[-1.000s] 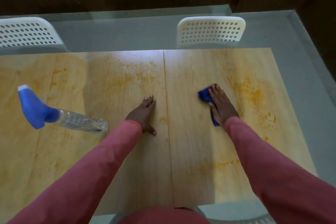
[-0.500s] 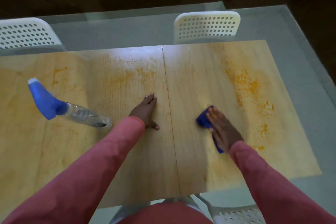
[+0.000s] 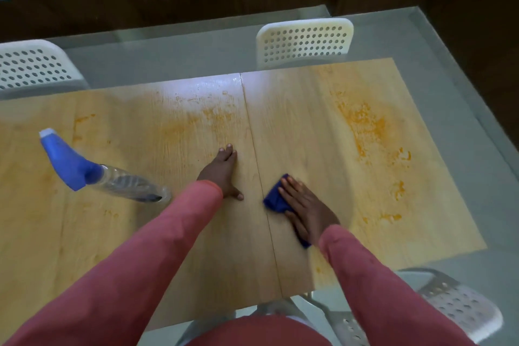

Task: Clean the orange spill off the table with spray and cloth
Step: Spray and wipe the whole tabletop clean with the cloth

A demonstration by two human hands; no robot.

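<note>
Right now the right hand (image 3: 307, 212) lies flat, fingers straight and together, pressing the cloth (image 3: 276, 199) onto the table (image 3: 140, 233); nothing is gripped, the palm simply bears down so the blue cloth drags across the wood. It sits just right of the seam (image 3: 259, 174) that runs down the middle of the tabletop. Just left of the seam the left hand (image 3: 223, 174) is spread flat on the wood, holding nothing, likely planted there to steady a body leaning over the table. Well right of the seam lies the heaviest spill (image 3: 365, 132), a grainy orange patch with specks trailing toward the near edge, not yet wiped by the look of it. Fainter orange smears sit left of the seam toward the far edge. Far left of the seam the spray (image 3: 98, 174) lies on its side, blue head pointing away, probably set down to free both hands. Two white chairs (image 3: 304, 42) stand beyond the far edge.
</note>
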